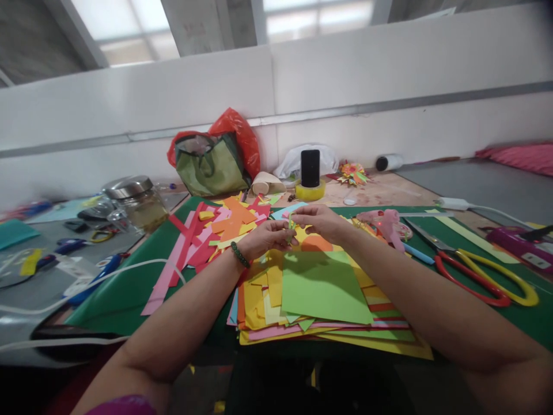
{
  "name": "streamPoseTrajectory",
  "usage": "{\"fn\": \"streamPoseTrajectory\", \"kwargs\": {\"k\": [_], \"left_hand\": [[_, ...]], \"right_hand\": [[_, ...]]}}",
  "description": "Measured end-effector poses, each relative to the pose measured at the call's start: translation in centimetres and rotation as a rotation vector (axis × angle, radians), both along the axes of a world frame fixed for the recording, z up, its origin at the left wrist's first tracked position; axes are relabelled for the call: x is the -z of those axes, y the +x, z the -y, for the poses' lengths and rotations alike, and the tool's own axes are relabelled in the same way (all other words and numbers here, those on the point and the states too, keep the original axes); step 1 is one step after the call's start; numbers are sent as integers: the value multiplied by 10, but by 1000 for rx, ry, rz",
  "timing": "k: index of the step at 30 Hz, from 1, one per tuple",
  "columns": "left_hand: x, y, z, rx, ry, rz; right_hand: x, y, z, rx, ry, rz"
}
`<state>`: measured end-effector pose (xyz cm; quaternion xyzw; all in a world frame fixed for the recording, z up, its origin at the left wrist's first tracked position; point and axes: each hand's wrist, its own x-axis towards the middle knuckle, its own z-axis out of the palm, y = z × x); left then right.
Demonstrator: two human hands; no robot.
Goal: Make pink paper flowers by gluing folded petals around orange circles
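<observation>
Both hands meet in the middle of the view, above a pile of coloured paper. My left hand [273, 237], with a dark beaded bracelet at the wrist, is pinched on a small piece of green paper [291, 223]. From the other side, my right hand [317, 222] has thumb and fingers closed on the same piece, whose exact shape is too small to tell. Below them a square sheet of light green paper [326, 288] lies on a stack of yellow, pink and orange sheets [254, 311]. Orange paper scraps [233, 219] are heaped left of the hands.
To the right lie large scissors [469, 262] with red and yellow handles and a pink glue gun [389, 225]. At the back a phone [310, 167] stands on a tape roll [310, 190]. A glass jar [140, 204] and white cable [129, 268] are at left.
</observation>
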<state>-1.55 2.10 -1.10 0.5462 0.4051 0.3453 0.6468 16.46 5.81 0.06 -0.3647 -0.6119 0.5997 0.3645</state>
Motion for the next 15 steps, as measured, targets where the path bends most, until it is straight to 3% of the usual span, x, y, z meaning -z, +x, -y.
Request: {"fn": "streamPoseTrajectory", "kwargs": {"k": [7, 15], "left_hand": [[2, -6, -4, -48, -36, 40], [5, -8, -7, -149, -32, 40]], "right_hand": [[0, 6, -4, -54, -46, -102], [1, 4, -5, 33, -76, -163]]}}
